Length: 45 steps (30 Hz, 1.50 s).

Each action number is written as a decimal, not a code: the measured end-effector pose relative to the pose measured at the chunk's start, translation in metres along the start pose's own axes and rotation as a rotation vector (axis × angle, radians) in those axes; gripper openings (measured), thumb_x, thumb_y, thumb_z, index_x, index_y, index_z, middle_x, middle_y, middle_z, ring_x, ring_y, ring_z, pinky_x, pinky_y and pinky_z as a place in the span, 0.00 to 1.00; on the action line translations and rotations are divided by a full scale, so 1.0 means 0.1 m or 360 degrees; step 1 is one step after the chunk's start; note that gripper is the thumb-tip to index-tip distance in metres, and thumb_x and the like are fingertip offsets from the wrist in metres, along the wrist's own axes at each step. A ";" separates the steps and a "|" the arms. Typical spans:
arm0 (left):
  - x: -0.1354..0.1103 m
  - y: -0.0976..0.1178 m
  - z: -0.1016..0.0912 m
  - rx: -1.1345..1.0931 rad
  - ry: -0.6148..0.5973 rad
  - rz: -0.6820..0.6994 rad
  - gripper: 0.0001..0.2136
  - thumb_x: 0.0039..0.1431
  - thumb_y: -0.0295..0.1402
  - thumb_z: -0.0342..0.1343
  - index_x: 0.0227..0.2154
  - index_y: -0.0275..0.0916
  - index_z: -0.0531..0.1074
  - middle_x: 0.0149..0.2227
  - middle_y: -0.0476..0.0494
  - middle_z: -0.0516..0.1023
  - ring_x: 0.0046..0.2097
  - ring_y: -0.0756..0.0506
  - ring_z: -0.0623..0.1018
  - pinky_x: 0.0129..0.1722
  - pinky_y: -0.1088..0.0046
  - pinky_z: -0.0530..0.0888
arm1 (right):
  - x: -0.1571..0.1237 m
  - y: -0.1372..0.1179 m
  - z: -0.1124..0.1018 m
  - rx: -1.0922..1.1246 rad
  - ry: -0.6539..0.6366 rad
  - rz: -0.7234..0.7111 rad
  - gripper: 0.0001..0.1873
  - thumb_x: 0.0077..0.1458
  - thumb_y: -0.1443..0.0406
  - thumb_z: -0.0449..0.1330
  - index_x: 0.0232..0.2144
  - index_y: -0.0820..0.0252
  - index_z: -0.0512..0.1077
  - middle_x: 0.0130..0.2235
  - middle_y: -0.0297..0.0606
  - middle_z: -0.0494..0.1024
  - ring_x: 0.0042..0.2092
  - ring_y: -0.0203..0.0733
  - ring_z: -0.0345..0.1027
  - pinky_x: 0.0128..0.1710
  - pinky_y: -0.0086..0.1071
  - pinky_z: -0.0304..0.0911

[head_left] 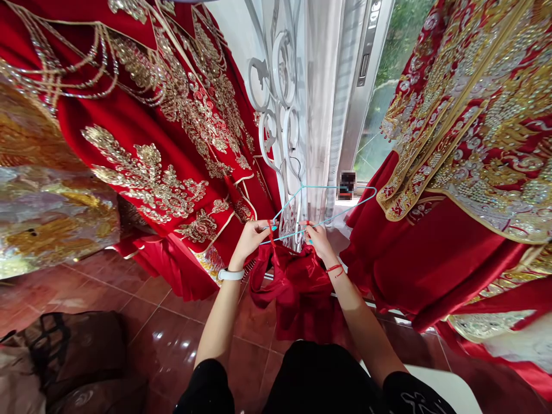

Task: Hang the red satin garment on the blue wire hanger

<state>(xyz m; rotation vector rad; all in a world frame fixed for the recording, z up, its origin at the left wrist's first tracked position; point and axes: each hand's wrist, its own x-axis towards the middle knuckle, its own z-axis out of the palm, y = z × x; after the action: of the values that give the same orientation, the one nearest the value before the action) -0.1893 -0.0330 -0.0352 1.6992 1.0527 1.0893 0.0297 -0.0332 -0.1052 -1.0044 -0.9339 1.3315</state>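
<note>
Two hands meet at the middle of the room, both pinching the lower wire of a teal hanger (321, 202). The left hand (252, 234) closes on the wire near its left end, where a thin red strap (271, 230) crosses it; a white band (230, 275) sits on that wrist. The right hand (316, 237) grips the wire a little further along, fingers curled on it, a red string (334, 268) round its wrist. Below the hands a plain red cloth (297, 287) hangs from the hanger, bunched and falling toward the tiled floor (172, 322). The hanger's hook reaches up against a white scrolled grille (276, 98), beside a pale curtain (321, 103) and a window (388, 86). On the left hangs a red robe (142, 115) thick with gold embroidery and bead strands; on the right another embroidered robe (474, 132) spreads wide, just beside the hanger's right tip. A dark bag (64, 351) lies on the floor at lower left.
</note>
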 end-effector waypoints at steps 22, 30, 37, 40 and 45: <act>-0.12 -0.01 0.03 0.0694 -0.0023 0.0239 0.15 0.65 0.45 0.52 0.32 0.39 0.75 0.24 0.51 0.70 0.26 0.48 0.64 0.31 0.73 0.63 | -0.02 -0.01 -0.26 -0.0165 0.0242 -0.0150 0.20 0.39 0.53 0.70 0.32 0.59 0.76 0.24 0.26 0.67 0.25 0.30 0.57 0.23 0.26 0.53; 0.01 -0.08 -0.32 0.0714 -0.0065 0.0255 0.19 0.60 0.49 0.55 0.33 0.38 0.78 0.26 0.46 0.76 0.27 0.47 0.69 0.31 0.72 0.67 | -0.21 -0.27 -1.35 -0.0048 0.0314 -0.0370 0.21 0.45 0.54 0.71 0.41 0.57 0.81 0.45 0.43 0.84 0.45 0.47 0.79 0.45 0.43 0.77; 0.02 -0.04 -0.40 0.0725 -0.0152 0.0247 0.21 0.61 0.51 0.55 0.35 0.36 0.78 0.34 0.42 0.82 0.33 0.44 0.76 0.37 0.69 0.73 | -0.14 -0.67 -1.77 -0.0332 0.0449 -0.0664 0.24 0.39 0.51 0.75 0.36 0.58 0.84 0.39 0.40 0.86 0.46 0.55 0.81 0.48 0.51 0.77; 0.00 -0.03 -0.40 0.0720 -0.0143 0.0267 0.20 0.61 0.51 0.55 0.34 0.37 0.79 0.32 0.42 0.82 0.34 0.43 0.77 0.37 0.69 0.74 | -0.10 -0.87 -1.77 -0.0479 0.0413 -0.0759 0.21 0.39 0.51 0.75 0.34 0.57 0.84 0.39 0.37 0.86 0.47 0.54 0.80 0.54 0.52 0.74; -0.02 -0.05 -0.43 0.0708 -0.0140 0.0284 0.19 0.60 0.51 0.57 0.32 0.38 0.79 0.31 0.43 0.81 0.34 0.43 0.77 0.37 0.68 0.74 | -0.04 -1.17 -1.71 -0.0755 0.0301 -0.0837 0.19 0.46 0.51 0.71 0.35 0.57 0.85 0.41 0.41 0.86 0.51 0.55 0.79 0.57 0.52 0.70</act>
<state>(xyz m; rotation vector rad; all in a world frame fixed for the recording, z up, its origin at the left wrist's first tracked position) -0.2313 -0.0242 -0.0288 2.2085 1.1647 0.9227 0.2282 -0.0428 -0.0477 -1.1131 -1.2900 0.5759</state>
